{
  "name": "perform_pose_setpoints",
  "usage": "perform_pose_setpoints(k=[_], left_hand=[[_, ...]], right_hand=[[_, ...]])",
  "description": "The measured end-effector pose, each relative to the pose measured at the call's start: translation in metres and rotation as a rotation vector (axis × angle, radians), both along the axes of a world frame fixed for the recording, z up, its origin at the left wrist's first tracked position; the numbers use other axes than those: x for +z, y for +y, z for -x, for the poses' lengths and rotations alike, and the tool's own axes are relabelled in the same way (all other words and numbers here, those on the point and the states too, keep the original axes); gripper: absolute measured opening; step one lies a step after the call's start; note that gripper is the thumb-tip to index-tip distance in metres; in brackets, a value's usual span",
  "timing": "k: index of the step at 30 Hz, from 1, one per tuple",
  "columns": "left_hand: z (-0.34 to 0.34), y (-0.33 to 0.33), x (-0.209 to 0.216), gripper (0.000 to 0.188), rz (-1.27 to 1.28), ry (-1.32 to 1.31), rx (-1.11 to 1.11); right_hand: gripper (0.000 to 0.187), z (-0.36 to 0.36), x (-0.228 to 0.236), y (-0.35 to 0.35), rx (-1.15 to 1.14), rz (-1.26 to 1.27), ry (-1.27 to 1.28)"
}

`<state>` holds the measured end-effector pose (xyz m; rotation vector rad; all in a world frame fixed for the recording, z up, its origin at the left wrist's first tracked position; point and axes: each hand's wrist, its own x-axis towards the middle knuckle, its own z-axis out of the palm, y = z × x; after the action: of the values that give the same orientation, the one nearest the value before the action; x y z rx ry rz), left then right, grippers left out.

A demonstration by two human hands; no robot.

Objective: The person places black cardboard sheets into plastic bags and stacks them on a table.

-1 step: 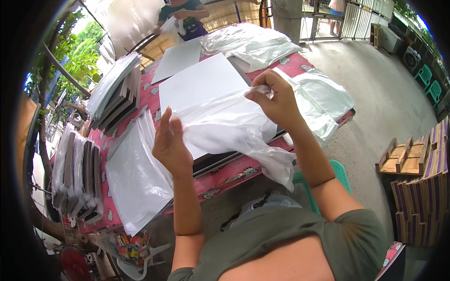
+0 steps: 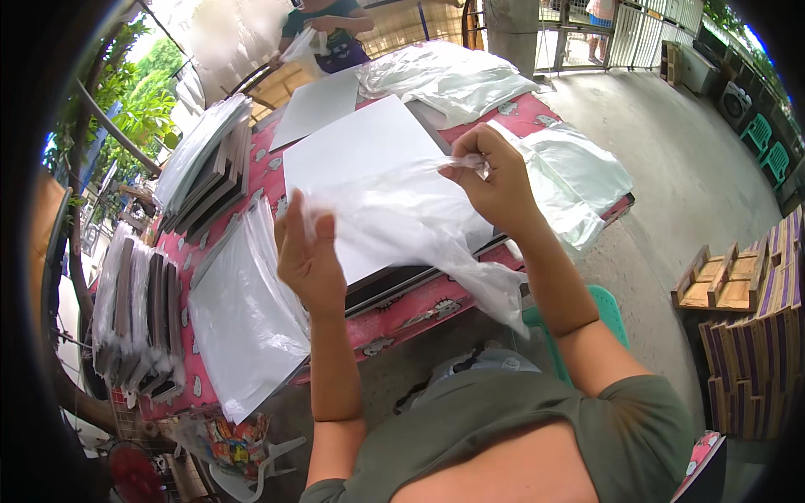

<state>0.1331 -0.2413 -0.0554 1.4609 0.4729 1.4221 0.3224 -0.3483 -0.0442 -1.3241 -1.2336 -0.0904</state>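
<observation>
Above the desk point(image 2: 537, 113) with the pink patterned cloth, the two hands hold up a thin clear plastic bag point(image 2: 402, 222). The left hand point(image 2: 309, 256) is raised with its palm toward the camera, and its fingers are closed on the left edge of the bag. The right hand point(image 2: 495, 180) pinches the upper right corner of the bag between the thumb and the first fingers. The bag hangs stretched between both hands, and its lower end falls past the near edge of the desk.

Under the bag, on the desk, lies a large white flat board point(image 2: 356, 147), and it seems to rest on a dark flat frame point(image 2: 402, 285), though the bag hides most of the contact. Left of the white board lies a pile of clear plastic sheets point(image 2: 243, 327) that reaches over the desk edge. Further left stand dark frames wrapped in plastic point(image 2: 142, 318), set on their edges in a row. Behind them, another stack of wrapped frames point(image 2: 201, 163) leans on the far left corner of the desk. Right of the white board lie more loose clear bags point(image 2: 570, 172). At the far side of the desk another person point(image 2: 327, 33) handles a plastic bag. Right of the desk, on the concrete floor, stands a small wooden pallet point(image 2: 721, 281).
</observation>
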Motion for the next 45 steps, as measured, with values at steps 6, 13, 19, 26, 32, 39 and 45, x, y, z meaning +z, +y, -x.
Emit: perform_pose_setpoints(k=[6,13,19,26,32,39,45], left_hand=[[-0.008,0.022,-0.005,0.028,0.974,-0.542,-0.790],[-0.017,-0.008,-0.011,0.011,0.451,-0.511,-0.450],[-0.018,-0.017,-0.019,0.020,0.538,-0.441,-0.441],[0.027,-0.013,-0.015,0.018,-0.070,0.370,-0.718],[0.062,0.021,-0.030,0.022,0.368,0.237,-0.830],[0.080,0.025,0.002,0.036,0.575,-0.461,-0.871],[0.110,0.044,-0.013,0.038,0.098,-0.107,-1.395]], right_hand=[[0.029,0.017,0.007,-0.009,0.056,0.138,0.146],[0.013,0.006,-0.012,-0.013,-0.043,0.005,0.145],[0.008,0.019,-0.011,-0.017,-0.219,-0.185,0.074],[0.022,0.025,-0.018,-0.053,0.718,0.504,0.601],[0.027,0.002,-0.035,-0.063,1.334,0.328,0.486],[0.017,0.016,-0.065,-0.076,1.533,0.598,0.224],[0.014,0.001,-0.045,-0.074,1.215,0.697,0.200]])
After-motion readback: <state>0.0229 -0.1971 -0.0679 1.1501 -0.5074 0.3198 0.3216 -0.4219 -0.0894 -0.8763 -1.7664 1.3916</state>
